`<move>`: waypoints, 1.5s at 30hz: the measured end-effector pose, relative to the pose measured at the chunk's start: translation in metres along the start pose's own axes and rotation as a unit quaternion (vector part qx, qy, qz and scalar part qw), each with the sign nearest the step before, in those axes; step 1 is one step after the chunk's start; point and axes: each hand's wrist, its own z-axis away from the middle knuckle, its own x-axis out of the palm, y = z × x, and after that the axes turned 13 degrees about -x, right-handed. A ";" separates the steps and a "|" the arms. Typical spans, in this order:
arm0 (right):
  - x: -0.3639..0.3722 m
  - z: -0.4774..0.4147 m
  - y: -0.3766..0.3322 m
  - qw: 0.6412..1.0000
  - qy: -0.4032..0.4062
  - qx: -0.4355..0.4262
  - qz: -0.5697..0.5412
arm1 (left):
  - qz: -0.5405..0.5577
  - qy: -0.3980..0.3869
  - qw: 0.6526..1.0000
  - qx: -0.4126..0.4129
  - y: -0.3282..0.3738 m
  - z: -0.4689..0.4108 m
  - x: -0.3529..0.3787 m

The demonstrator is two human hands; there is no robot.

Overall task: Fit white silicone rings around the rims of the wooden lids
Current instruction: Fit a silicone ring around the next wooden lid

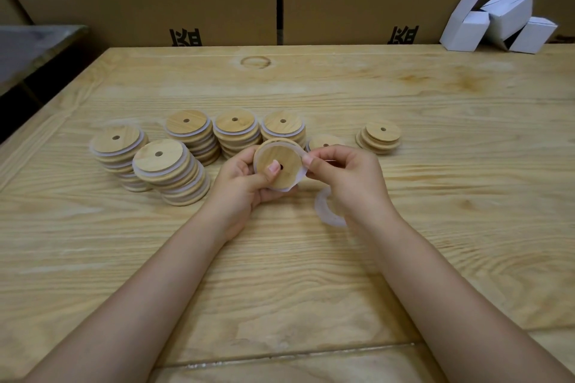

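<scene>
Left hand (245, 179) grips round wooden lid (275, 151), right hand (343, 177) pinches white silicone ring (295, 180) on; ringed stacks (236, 130) outnumber one bare stack (379, 137)

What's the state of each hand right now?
Left hand: closed, holding the wooden lid, thumb on its face.
Right hand: closed, pinching the white silicone ring at the lid's right edge.
</scene>
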 end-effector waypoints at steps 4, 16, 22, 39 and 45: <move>-0.004 -0.001 -0.005 0.998 -0.024 0.012 -0.055 | 0.019 -0.022 0.999 -0.014 0.003 0.002 -0.001; -0.001 -0.001 0.004 0.995 -0.024 -0.037 0.090 | 0.042 -0.040 0.997 -0.040 0.002 0.000 -0.001; 0.004 0.002 0.011 0.990 -0.025 -0.046 0.133 | 0.053 0.006 0.999 -0.011 -0.001 -0.001 0.002; -0.004 -0.002 0.010 0.997 -0.074 0.001 0.017 | 0.060 -0.028 0.996 -0.068 0.008 0.004 0.002; 0.000 0.000 0.009 0.996 -0.051 -0.070 0.026 | 0.085 -0.018 0.993 -0.075 0.011 0.004 0.003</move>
